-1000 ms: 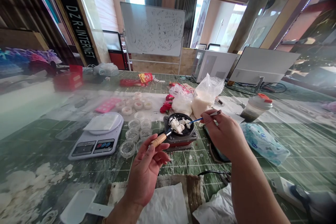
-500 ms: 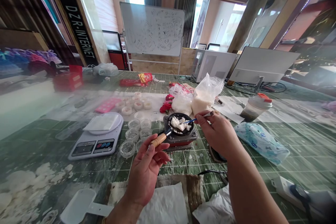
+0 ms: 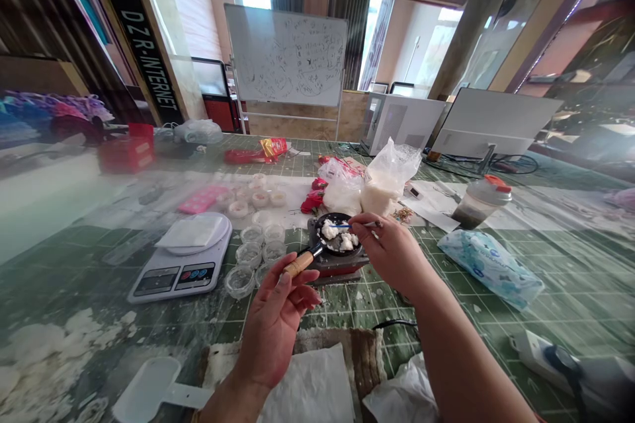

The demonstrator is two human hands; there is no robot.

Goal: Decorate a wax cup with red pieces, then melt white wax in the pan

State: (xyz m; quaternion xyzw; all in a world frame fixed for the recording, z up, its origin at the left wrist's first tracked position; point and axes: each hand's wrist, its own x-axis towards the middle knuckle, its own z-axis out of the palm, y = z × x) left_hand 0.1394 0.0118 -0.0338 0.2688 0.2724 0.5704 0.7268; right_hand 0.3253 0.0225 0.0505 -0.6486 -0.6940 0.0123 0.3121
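My left hand (image 3: 278, 320) grips the wooden handle (image 3: 299, 264) of a small black frying pan (image 3: 337, 252). White crumbly lumps (image 3: 348, 242) lie in the pan, with some dark bottom showing between them. Under the pan is a small dark hotplate (image 3: 342, 271) with a reddish side. Closed round a thin blue stick (image 3: 341, 226), my right hand (image 3: 387, 244) is over the pan's right edge. The stick's tip reaches the lumps at the left of the pan; its exact shape is too small to make out.
Several clear round cups (image 3: 249, 253) stand left of the hotplate, beside a white kitchen scale (image 3: 183, 258). Bags of white granules (image 3: 381, 188) sit behind the pan. A tissue pack (image 3: 491, 268) and a shaker bottle (image 3: 482, 201) are at right; a white scoop (image 3: 149, 386) lies front left.
My right hand has moved left and slightly down, bringing the stick across to the pan's left side. The lumps have shifted, baring more of the bottom. My left hand stays on the handle.
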